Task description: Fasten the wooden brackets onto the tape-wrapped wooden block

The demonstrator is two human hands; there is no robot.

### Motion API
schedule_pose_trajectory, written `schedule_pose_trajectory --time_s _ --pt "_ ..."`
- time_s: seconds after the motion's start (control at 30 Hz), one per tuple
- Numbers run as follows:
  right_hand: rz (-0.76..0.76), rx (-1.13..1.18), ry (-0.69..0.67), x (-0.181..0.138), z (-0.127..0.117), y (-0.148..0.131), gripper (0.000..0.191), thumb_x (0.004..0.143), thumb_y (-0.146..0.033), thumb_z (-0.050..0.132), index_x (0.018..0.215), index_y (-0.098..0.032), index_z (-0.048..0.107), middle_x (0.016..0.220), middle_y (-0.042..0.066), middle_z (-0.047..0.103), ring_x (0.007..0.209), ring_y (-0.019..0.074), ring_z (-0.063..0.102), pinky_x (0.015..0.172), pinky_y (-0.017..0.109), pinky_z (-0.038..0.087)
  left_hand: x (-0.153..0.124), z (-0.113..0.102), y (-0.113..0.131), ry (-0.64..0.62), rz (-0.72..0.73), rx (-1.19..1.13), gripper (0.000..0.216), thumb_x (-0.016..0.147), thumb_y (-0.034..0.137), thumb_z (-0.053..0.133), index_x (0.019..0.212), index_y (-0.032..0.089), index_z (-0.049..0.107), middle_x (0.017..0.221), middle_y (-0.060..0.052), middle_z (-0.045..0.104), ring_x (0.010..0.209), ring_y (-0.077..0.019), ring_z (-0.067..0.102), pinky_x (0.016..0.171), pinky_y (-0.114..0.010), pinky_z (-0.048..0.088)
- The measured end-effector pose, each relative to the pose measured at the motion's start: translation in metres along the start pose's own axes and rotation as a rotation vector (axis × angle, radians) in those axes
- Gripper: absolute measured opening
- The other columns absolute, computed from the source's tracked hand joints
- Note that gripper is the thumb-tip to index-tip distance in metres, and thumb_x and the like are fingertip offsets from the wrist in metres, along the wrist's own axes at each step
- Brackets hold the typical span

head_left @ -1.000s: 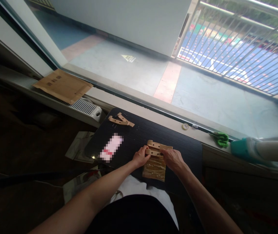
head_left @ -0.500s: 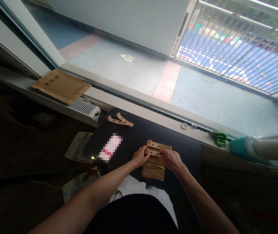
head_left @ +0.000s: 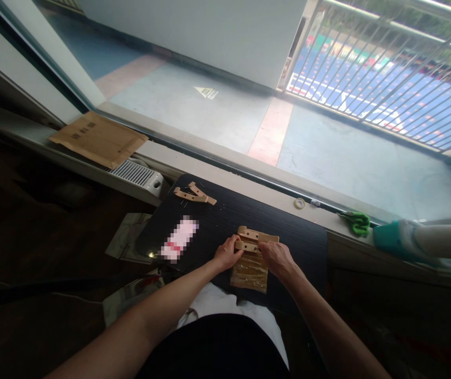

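My left hand [head_left: 228, 253] is closed on the left end of a short wooden piece with dark holes [head_left: 247, 246]. At the right end of that piece is my right hand [head_left: 276, 257], its fingers pinched together near a hole; whatever small thing they hold is too small to make out. Just beyond lies a second wooden piece with holes [head_left: 263, 236]. Both rest on a block wrapped in brown, shiny tape [head_left: 249, 273]. At the table's far left, two more wooden pieces [head_left: 196, 196] lie in a V, with thin pins or bits beside them.
The small dark table [head_left: 225, 210] stands against a window sill [head_left: 257, 187]. A blurred-out pink item [head_left: 178, 239] lies on its left. Along the sill are a tape roll [head_left: 299, 203], green-handled scissors [head_left: 356, 224] and a teal-and-white object [head_left: 399, 242]. A brown envelope [head_left: 99, 139] covers part of the radiator [head_left: 138, 173].
My right fingers have shifted slightly left along the wooden piece. My left hand stays in place, and the other things have not visibly moved.
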State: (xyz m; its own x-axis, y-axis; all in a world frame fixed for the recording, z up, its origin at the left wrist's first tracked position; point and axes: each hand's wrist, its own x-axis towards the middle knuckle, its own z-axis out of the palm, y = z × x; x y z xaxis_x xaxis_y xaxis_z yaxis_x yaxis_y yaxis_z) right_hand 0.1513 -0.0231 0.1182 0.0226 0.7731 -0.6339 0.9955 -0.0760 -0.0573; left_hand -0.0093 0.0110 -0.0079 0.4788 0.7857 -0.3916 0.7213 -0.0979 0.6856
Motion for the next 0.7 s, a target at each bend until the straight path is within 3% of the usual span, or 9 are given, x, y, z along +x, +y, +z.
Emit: schedule_pose_trajectory --time_s 0.3,0.43,0.7 --pt "0.080 0.012 0.014 -0.0006 0.0012 0.0005 0.029 0.091 -0.023 0.038 0.100 -0.020 0.065 0.097 0.008 0.070 0.090 0.0189 0.066 0.074 0.027 0.045 0.0001 -0.0012 0.0006 -0.005 -0.016 -0.003 0.025 0.077 0.026 0.057 0.101 0.025 0.048 0.102 -0.001 0.059 0.095 -0.0174 0.059 0.084 -0.027 0.044" --pt "0.051 0.007 0.023 -0.0049 -0.0044 0.0033 0.028 0.089 -0.022 0.041 0.105 -0.022 0.064 0.099 0.008 0.070 0.092 0.0200 0.065 0.075 0.029 0.044 0.0004 -0.0005 -0.0010 -0.003 -0.006 0.002 0.025 0.077 0.027 0.056 0.100 0.025 0.048 0.102 -0.001 0.059 0.094 -0.0170 0.059 0.083 -0.026 0.044" --pt "-0.009 0.014 0.009 -0.0020 -0.0011 0.0006 0.030 0.090 -0.016 0.037 0.095 -0.020 0.067 0.096 0.008 0.070 0.092 0.0193 0.065 0.075 0.027 0.043 0.0016 0.0015 -0.0034 0.004 0.013 0.012 0.025 0.077 0.029 0.055 0.100 0.025 0.047 0.100 -0.001 0.059 0.093 -0.0177 0.060 0.081 -0.027 0.044"
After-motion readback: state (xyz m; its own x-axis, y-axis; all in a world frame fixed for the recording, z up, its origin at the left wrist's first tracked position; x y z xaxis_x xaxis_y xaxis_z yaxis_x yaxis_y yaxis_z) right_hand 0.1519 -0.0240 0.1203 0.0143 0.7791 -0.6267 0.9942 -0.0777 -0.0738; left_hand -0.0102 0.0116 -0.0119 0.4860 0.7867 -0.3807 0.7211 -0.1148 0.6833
